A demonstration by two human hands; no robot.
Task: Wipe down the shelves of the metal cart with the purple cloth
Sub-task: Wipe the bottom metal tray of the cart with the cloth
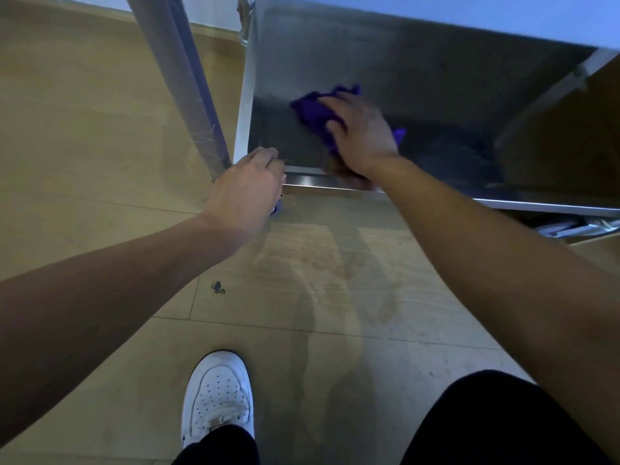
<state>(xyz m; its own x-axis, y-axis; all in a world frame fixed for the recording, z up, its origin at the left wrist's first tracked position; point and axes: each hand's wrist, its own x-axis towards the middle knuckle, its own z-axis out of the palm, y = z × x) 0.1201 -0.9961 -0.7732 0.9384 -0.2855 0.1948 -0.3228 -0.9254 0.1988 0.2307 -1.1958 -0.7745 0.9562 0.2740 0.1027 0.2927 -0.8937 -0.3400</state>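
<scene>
The metal cart's low shelf is a shiny steel tray near the floor, seen from above. My right hand presses the crumpled purple cloth flat on the shelf's left half; part of the cloth is hidden under my palm. My left hand is closed around the cart's near left corner, where the upright post meets the shelf rim. An upper shelf edge overhangs the far side.
Tan floor tiles lie around the cart. My white shoe and dark trouser legs are close below. A small dark speck lies on the floor. Something metallic shows beneath the shelf's right end.
</scene>
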